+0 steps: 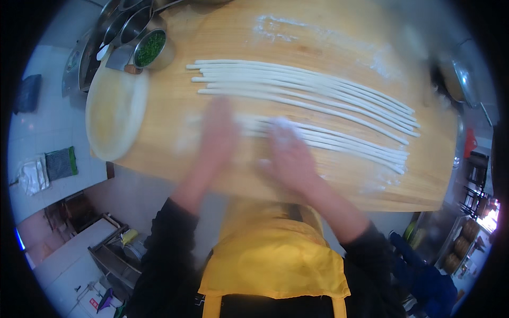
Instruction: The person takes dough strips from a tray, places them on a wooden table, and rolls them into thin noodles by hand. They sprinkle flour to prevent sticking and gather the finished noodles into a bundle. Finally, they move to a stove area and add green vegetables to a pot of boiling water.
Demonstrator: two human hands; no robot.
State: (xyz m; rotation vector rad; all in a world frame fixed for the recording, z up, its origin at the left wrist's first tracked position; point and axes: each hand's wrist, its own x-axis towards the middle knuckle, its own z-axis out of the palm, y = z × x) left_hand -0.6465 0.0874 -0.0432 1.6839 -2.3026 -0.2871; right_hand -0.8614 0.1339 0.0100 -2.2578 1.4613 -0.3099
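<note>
Several long, thin dough ropes lie side by side across the wooden work board. Nearer to me is a second bundle of dough ropes. My left hand, blurred, lies flat over the left part of this nearer bundle. My right hand, its fingertips white with flour, rests palm down on the bundle's middle. Neither hand is closed around the ropes. The left ends of the nearer ropes are blurred and partly hidden by my left hand. Loose flour is scattered at the board's far side.
At the left stand an oval pale tray, a scraper with a wooden handle and a metal container of chopped greens, with metal pots behind. A person in dark blue clothing is at the lower right, beyond the board.
</note>
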